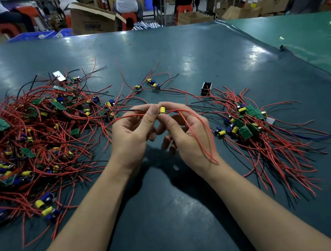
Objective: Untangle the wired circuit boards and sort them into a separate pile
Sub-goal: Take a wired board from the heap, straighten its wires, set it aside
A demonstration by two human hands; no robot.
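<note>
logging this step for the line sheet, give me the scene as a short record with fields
left hand: left hand pinches red wires
right hand: right hand pinches small circuit board with yellow cylindrical capacitor, its red wires draped over the palm
unsorted: large tangled pile of red-wired boards, on the left
sorted: smaller pile of green boards with red wires, on the right
surface: dark green table mat

The tangled heap of wired boards [29, 136] lies on the worktop [196, 218] at the left, and the sorted pile [254, 133] lies at the right, well apart from it. Between them, above the worktop, the left hand [131, 135] and right hand [185, 135] hold one wired board [162, 110]. Two loose boards [147, 84] lie behind the hands.
</note>
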